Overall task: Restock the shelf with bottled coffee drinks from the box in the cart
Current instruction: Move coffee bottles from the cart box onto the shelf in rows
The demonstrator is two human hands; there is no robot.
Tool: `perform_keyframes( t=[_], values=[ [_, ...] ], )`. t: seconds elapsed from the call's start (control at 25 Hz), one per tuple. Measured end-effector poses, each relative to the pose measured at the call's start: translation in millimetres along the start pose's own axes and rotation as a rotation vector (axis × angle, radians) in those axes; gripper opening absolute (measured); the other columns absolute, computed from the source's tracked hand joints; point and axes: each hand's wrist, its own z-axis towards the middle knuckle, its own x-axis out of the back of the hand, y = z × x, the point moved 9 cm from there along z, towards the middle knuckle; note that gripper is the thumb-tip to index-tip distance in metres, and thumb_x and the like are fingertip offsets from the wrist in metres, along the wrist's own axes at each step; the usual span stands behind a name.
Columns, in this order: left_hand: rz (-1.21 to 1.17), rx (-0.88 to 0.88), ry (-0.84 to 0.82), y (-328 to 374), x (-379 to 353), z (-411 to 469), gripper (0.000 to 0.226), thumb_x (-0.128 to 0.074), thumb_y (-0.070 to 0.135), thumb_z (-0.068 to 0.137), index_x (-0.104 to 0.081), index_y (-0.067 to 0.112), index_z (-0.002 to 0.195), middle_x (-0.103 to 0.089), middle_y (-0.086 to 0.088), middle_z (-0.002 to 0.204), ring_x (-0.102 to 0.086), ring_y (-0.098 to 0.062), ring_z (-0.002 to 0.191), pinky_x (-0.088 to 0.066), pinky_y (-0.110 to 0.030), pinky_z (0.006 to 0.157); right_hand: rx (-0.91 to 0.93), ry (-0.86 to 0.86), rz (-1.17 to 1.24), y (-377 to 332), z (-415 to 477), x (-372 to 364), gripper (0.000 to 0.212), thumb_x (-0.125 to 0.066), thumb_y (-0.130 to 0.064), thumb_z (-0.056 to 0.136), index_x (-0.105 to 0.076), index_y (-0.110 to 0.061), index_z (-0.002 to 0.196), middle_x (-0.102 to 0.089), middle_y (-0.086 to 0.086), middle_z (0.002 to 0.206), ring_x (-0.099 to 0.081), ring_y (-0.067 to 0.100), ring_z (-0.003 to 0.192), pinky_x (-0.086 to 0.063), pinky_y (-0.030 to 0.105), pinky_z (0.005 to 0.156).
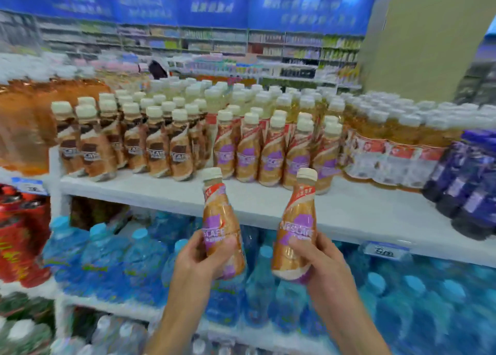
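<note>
I hold two bottled coffee drinks upright in front of the white shelf point(349, 207). My left hand point(198, 258) grips one coffee bottle point(220, 215), tan with a purple label and cream cap. My right hand point(319, 263) grips a matching coffee bottle point(295, 226). Both bottles hang just below and in front of the shelf's front edge. On the shelf stands a row of the same purple-label coffee bottles point(271, 150), with brown-label coffee bottles point(128, 142) to their left. The box and the cart are out of view.
Yellow tea bottles point(397, 140) and dark purple bottles point(472, 183) fill the shelf's right side. Blue water bottles point(128, 258) pack the lower shelf, red bottles point(18, 234) sit at the left. A bare strip of shelf lies in front of the purple-label row.
</note>
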Motion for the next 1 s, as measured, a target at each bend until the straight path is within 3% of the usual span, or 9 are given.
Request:
perform_keyframes(
  t=[0.2,0.28,0.36,0.48,0.6,0.8,0.92,1.0],
  values=[
    [0.115,-0.1,-0.088,23,-44,25,0.045,-0.087,0.021,0.061,-0.072,0.01,0.102,-0.077,-0.004,0.087,-0.07,-0.014,0.075,-0.056,-0.024,0.063,0.099,0.004,0.022,-35,16,17,0.051,-0.087,-0.016,0.06,-0.068,-0.009,0.107,-0.076,0.008,0.095,-0.071,0.017,0.082,-0.054,0.041,0.084],
    [0.153,-0.125,-0.103,34,-53,39,0.044,-0.088,0.014,0.068,-0.07,0.011,0.107,-0.077,0.0,0.088,-0.07,-0.014,0.078,-0.056,-0.024,0.065,0.141,0.006,-0.017,-48,26,11,0.046,-0.079,-0.024,0.068,-0.068,-0.013,0.111,-0.077,0.005,0.102,-0.072,0.019,0.091,-0.053,0.043,0.09],
    [0.184,-0.154,-0.111,44,-57,57,0.035,-0.08,0.005,0.079,-0.068,0.012,0.11,-0.077,0.004,0.089,-0.071,-0.011,0.081,-0.055,-0.02,0.065,0.194,-0.02,-0.099,-61,41,-2,0.041,-0.078,-0.024,0.076,-0.067,-0.019,0.115,-0.077,0.0,0.107,-0.072,0.017,0.099,-0.056,0.034,0.085],
    [0.275,-0.2,-0.107,57,-49,86,0.041,-0.078,0.006,0.083,-0.064,0.021,0.118,-0.076,0.009,0.099,-0.071,-0.003,0.088,-0.055,-0.016,0.068,0.246,-0.045,-0.243,-71,63,-29,0.046,-0.079,-0.027,0.083,-0.062,-0.025,0.125,-0.074,-0.009,0.113,-0.071,0.008,0.102,-0.055,0.023,0.081],
    [0.386,-0.226,-0.111,64,-30,112,0.053,-0.08,0.011,0.083,-0.057,0.024,0.129,-0.072,0.007,0.114,-0.07,0.001,0.095,-0.056,-0.018,0.078,0.288,-0.06,-0.307,-66,82,-55,0.048,-0.079,-0.027,0.085,-0.061,-0.028,0.128,-0.073,-0.012,0.114,-0.069,0.003,0.103,-0.055,0.023,0.087],
    [0.413,-0.251,-0.138,65,-5,132,0.055,-0.078,0.008,0.085,-0.054,0.028,0.13,-0.069,0.01,0.119,-0.067,0.006,0.1,-0.053,-0.012,0.08,0.301,-0.045,-0.368,-35,106,-79,0.056,-0.081,-0.03,0.083,-0.058,-0.024,0.134,-0.07,-0.006,0.124,-0.067,0.006,0.109,-0.054,0.028,0.095],
    [0.441,-0.244,-0.167,61,5,141,0.062,-0.08,0.014,0.083,-0.052,0.024,0.138,-0.067,0.013,0.122,-0.065,0.006,0.104,-0.053,-0.013,0.085,0.342,-0.053,-0.426,-32,112,-91,0.048,-0.077,-0.025,0.087,-0.059,-0.025,0.132,-0.072,-0.009,0.119,-0.067,0.005,0.108,-0.054,0.03,0.095],
    [0.484,-0.232,-0.197,59,8,144,0.07,-0.086,0.016,0.078,-0.051,0.027,0.138,-0.066,0.016,0.121,-0.064,0.006,0.107,-0.053,-0.014,0.088,0.351,-0.029,-0.481,-30,111,-92,0.053,-0.081,-0.024,0.083,-0.059,-0.026,0.132,-0.072,-0.012,0.117,-0.067,0.002,0.107,-0.055,0.029,0.095]
  ],
)
